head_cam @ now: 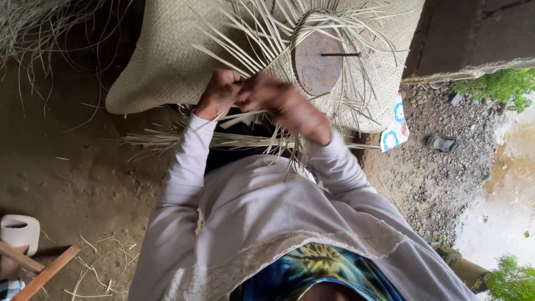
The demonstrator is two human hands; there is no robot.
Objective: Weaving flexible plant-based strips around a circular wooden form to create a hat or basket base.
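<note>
A pale woven straw piece (pixel 167 61) lies in front of me, fitted over a round brown wooden block (pixel 316 62) with a thin dark pin on top. Loose straw strips (pixel 251 33) fan out from the woven edge around the block. My left hand (pixel 220 92) pinches strips at the near edge of the weave. My right hand (pixel 292 106) is close beside it, fingers closed on the same bunch of strips. More strips (pixel 223 139) hang down below my wrists over my lap.
Bare dirt floor (pixel 78 167) spreads on the left, with a white plastic jug (pixel 21 231) and a wooden stick (pixel 47 273) at the lower left. A stone step (pixel 473 39), gravel, a dark sandal (pixel 443 143) and a patterned cloth (pixel 397 125) lie to the right.
</note>
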